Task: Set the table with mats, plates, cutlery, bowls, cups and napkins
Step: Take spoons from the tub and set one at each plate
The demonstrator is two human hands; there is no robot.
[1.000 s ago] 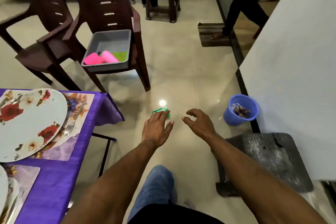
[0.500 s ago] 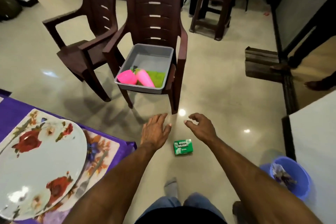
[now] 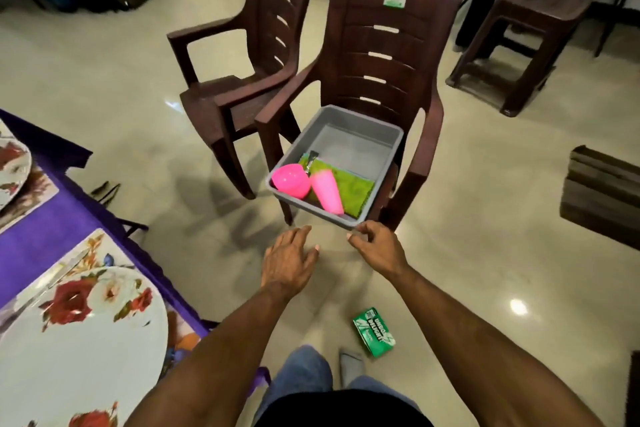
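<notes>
At the lower left of the frame a white plate (image 3: 69, 340) with red roses lies on a floral mat (image 3: 100, 250) over a purple cloth (image 3: 41, 229); a second plate (image 3: 12, 166) shows at the left edge. Low in the centre, the left hand (image 3: 289, 262) hangs flat, fingers straight and spread, holding nothing. The right hand (image 3: 379, 246) beside it has loosely curled, empty fingers, just short of the grey tub (image 3: 374, 130) on a brown chair (image 3: 381, 45). In the tub lie a pink bowl (image 3: 290, 180), a pink cup (image 3: 327, 192) on its side and a green napkin (image 3: 353, 189). On the floor, lower right of centre, lies a green packet (image 3: 374, 331); its white print is too blurred to read.
</notes>
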